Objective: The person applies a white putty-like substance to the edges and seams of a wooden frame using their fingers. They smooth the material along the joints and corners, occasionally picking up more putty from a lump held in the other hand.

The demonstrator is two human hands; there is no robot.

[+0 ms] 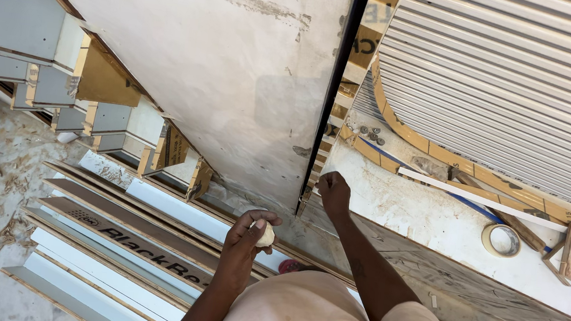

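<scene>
- Nearest the camera, a beige garment [312, 317] is seen at the bottom edge, with both bare forearms reaching up and away from it.
- The left hand [248, 232] is held curled, its fingers closed round a small pale lump [266, 235] gripped between thumb and fingertips; only part of the lump is visible.
- Below and to the left of that hand, a stack of long laminated boards [116, 249] is laid on the dusty floor, white faces and brown edges alternating.
- A small red object [288, 266] is noted just right of the left wrist; its kind cannot be told.
- The right hand [333, 189] is pressed, fingers bunched, against the lower end of a dark vertical edge strip [333, 95]. Whether anything is pinched in it cannot be told.
- To the right, a white dusty worktop [433, 223] carries a roll of masking tape [501, 240], a thin white strip [484, 198], wood offcuts [570, 247] and a few small grey discs [370, 134].
- Farther off, a large pale panel [225, 64] stands left of the strip, and a ribbed white curved panel [516, 85] lies on the right.
- At far left, grey-faced stepped box sections [44, 53] are stacked.
</scene>
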